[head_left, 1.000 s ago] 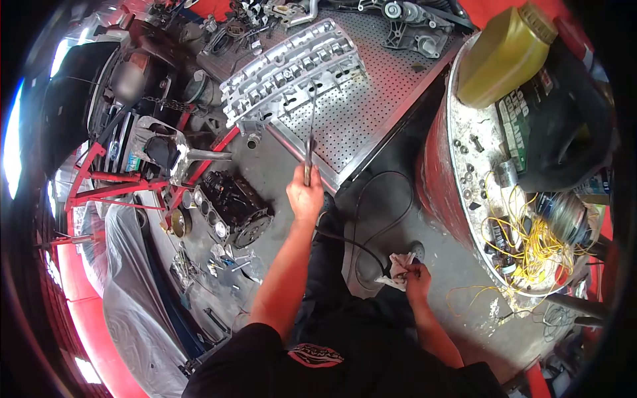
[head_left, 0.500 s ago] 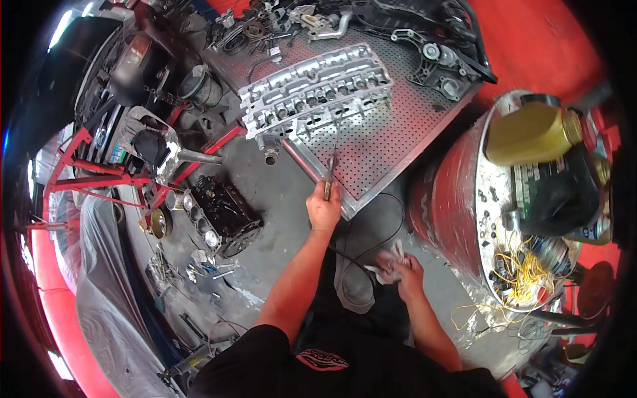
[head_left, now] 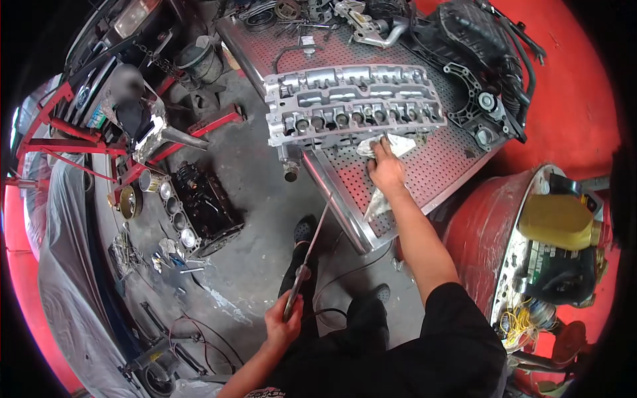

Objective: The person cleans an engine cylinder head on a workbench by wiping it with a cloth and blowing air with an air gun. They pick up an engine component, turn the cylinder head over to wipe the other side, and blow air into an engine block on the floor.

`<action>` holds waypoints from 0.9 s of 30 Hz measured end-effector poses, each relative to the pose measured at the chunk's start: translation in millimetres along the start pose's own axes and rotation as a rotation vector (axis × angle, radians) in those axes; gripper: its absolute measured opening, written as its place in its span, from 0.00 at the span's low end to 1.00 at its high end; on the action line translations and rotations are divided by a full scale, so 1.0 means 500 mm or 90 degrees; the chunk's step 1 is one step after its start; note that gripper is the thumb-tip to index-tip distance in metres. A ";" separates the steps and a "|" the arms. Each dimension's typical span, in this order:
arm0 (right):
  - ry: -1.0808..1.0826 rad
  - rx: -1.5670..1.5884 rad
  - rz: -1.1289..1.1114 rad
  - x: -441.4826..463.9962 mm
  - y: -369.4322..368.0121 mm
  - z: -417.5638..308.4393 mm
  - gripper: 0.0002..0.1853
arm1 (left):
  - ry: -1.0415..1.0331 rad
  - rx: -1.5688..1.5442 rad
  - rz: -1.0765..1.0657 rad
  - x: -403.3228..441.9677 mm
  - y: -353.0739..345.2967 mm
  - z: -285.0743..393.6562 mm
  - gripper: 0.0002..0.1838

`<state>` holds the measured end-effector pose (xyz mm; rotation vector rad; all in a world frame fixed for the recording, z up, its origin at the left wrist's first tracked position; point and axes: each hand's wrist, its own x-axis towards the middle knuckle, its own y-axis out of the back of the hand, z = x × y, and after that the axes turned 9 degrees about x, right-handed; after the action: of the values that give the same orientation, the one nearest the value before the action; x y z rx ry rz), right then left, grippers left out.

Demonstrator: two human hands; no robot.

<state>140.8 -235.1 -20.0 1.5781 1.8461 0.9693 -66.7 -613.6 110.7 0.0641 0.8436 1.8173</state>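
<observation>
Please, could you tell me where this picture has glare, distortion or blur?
Head view: the wide lens bends the scene and leaves black corners; head view: bright glints lie on the cylinder head and the metal table edge; head view: a soft smudge covers a patch at upper left, while the right hand looks clear.

Right arm [head_left: 428, 249] outstretched, right fingers [head_left: 379, 154] forward, left fingers [head_left: 296, 310] in a curl

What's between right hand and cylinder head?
Part of a white rag shows between the right hand and the near edge of the cylinder head, in the head view.
</observation>
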 end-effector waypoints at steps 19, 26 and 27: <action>0.068 0.021 -0.036 0.056 0.037 -0.009 0.17 | 0.027 -0.045 -0.067 0.065 0.042 0.008 0.12; 0.063 0.070 0.025 0.059 -0.015 0.017 0.12 | -0.027 -0.056 -0.035 0.025 -0.011 0.026 0.10; 0.066 0.110 0.077 0.057 -0.018 0.013 0.11 | -0.034 -0.055 -0.027 0.018 -0.012 0.033 0.10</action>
<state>135.1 -206.7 -29.5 1.7907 1.9699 0.9832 -58.9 -596.6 116.4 0.0381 0.7234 1.8022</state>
